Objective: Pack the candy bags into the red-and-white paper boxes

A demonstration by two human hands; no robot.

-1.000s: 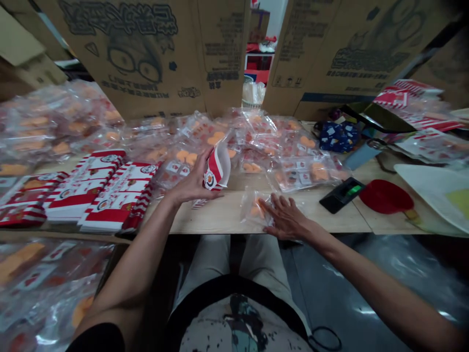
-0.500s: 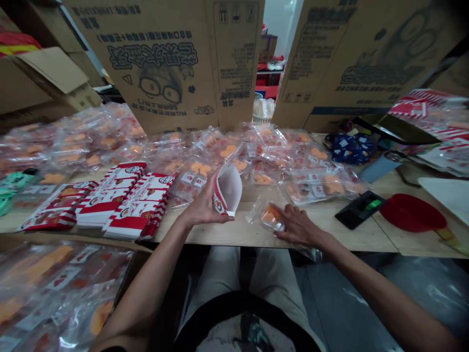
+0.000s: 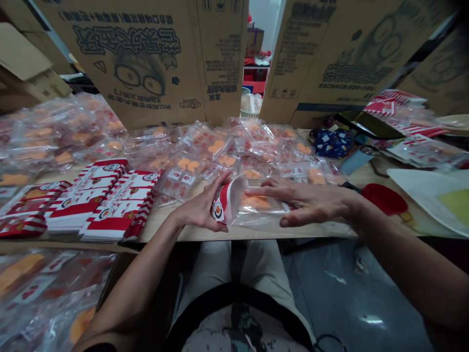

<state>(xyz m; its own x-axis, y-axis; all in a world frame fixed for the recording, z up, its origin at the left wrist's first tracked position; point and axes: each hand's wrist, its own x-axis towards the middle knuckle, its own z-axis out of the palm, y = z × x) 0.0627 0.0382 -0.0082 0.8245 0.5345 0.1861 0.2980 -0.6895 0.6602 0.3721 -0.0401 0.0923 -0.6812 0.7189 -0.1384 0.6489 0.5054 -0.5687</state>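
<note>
My left hand (image 3: 200, 209) is closed round a red-and-white striped paper pouch (image 3: 224, 201), held with its mouth turned to the right just above the table's near edge. My right hand (image 3: 311, 203) grips a clear plastic packet with orange pieces inside (image 3: 256, 205), and the packet's left end sits at the pouch's mouth. Both hands meet over the wooden table (image 3: 252, 232), in front of my lap.
Flat stacks of striped pouches (image 3: 110, 203) lie at the left. Many clear packets with orange pieces (image 3: 220, 146) cover the table's far half and the left side. Large cardboard boxes (image 3: 146, 54) stand behind. A red paddle (image 3: 384, 199) and white tray (image 3: 428, 193) lie right.
My right hand lifted the clear packet off the table and brought it left to the pouch's mouth. My left hand lowered the pouch and turned its opening toward the packet.
</note>
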